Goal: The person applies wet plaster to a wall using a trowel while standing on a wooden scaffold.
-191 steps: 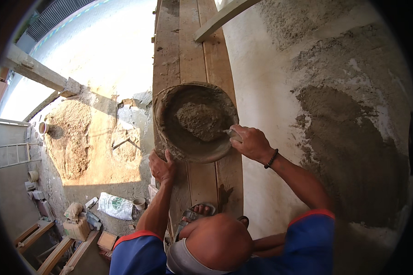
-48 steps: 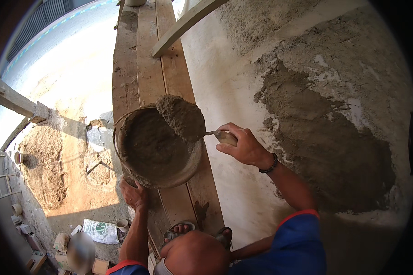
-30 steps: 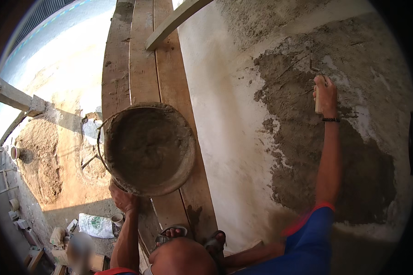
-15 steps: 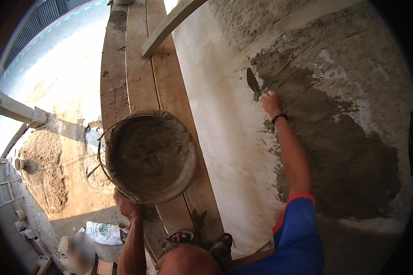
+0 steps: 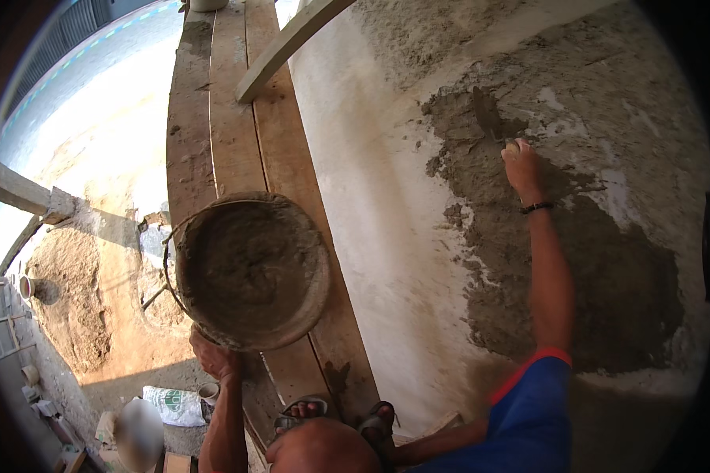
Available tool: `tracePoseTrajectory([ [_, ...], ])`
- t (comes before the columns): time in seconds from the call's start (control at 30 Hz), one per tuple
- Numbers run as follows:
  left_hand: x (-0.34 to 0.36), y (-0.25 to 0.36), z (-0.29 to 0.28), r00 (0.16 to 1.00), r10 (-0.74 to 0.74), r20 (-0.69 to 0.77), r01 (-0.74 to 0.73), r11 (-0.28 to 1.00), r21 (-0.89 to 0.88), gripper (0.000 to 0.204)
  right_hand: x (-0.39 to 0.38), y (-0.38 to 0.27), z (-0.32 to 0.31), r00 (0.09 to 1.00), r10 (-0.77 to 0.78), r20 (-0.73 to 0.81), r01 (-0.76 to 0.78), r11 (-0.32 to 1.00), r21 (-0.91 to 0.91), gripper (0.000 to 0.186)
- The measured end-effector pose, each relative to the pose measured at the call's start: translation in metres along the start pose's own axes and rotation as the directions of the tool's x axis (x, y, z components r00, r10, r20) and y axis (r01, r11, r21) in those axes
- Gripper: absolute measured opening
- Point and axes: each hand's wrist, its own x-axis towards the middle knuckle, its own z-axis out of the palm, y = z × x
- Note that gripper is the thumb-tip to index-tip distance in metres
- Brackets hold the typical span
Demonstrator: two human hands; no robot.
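Note:
My right hand (image 5: 521, 164) is closed on the handle of a trowel (image 5: 489, 118), whose blade lies against dark wet mortar (image 5: 576, 292) spread on the rough wall to the right. My left hand (image 5: 213, 353) is at the lower-left edge of a round bucket (image 5: 252, 264), fingers curled and partly hidden, so what exactly they grip is unclear. The bucket holds grey-brown mortar and sits on long wooden planks (image 5: 284, 150), its wire handle hanging over the left side.
A pale timber beam (image 5: 292, 43) crosses above the planks. Below left are the sunlit ground (image 5: 71, 307) with sand, a white sack (image 5: 173, 406), small pots and boards, and another beam (image 5: 24, 193). My sandalled feet (image 5: 308, 414) are on the planks. A container (image 5: 205, 4) stands at the far end.
The trowel, earlier lifting a mortar lump from the bucket, has gone across to the wall. In the last half second my right hand has moved right and slightly up along the mortar.

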Motion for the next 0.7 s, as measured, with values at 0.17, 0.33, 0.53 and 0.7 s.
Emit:
tracePoseTrajectory([
  [0.17, -0.001, -0.002, 0.0, 1.0, 0.022, -0.01, -0.022, 1.0, 0.009, 0.071, -0.029, -0.039, -0.063, 0.997, -0.08, 0.001, 0.08, 0.997, 0.006, 0.052],
  [0.33, -0.001, -0.022, 0.011, 0.999, 0.016, -0.041, -0.014, 0.999, 0.041, 0.069, -0.064, -0.107, -0.086, 0.962, -0.259, 0.087, 0.216, 0.915, 0.34, 0.05],
  [0.53, 0.0, -0.02, 0.006, 0.996, 0.075, -0.058, -0.071, 0.996, 0.061, 0.066, -0.066, -0.126, -0.023, 0.717, -0.506, 0.48, -0.328, 0.362, 0.873, 0.046],
  [0.7, 0.004, 0.008, 0.0, 1.0, -0.005, 0.009, 0.004, 0.998, 0.068, 0.058, 0.006, -0.03, 0.049, 0.984, 0.031, 0.173, -0.144, 0.707, 0.692, 0.043],
])
